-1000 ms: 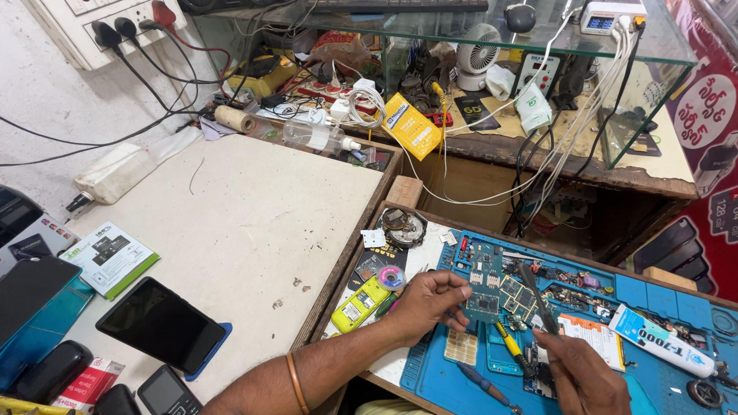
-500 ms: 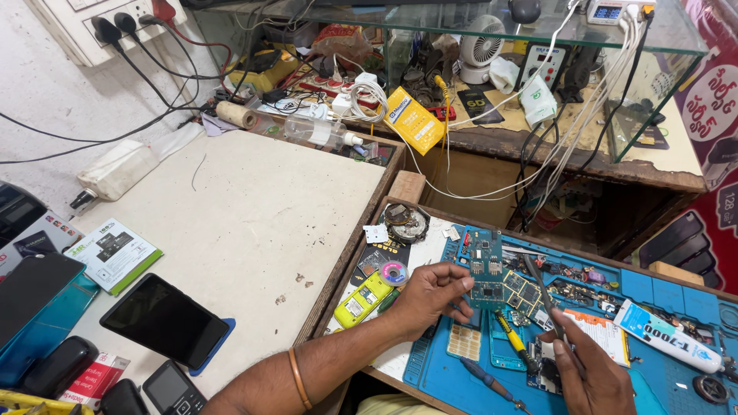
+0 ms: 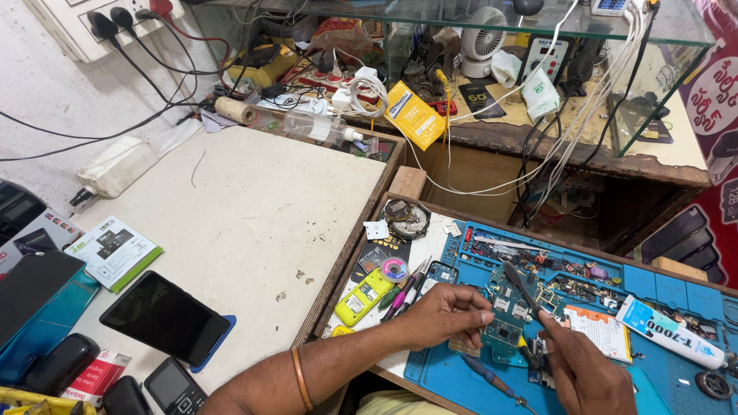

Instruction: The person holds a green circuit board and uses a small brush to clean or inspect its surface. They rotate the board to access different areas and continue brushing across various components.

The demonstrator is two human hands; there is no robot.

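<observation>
Left hand (image 3: 446, 313) pins the green phone circuit board (image 3: 503, 327) flat on the blue silicone repair mat (image 3: 661, 288), fingers pressed on its edge to steady it, while right hand (image 3: 584, 373) fingers pinch dark metal tweezers (image 3: 524, 288) angled onto it.

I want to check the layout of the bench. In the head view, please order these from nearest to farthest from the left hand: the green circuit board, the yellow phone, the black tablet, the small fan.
1. Green circuit board: under the left hand fingertips, on the blue mat.
2. Yellow phone: just to its left.
3. Black tablet: far left, on the white table.
4. Small fan: at the back, under the glass shelf.
</observation>
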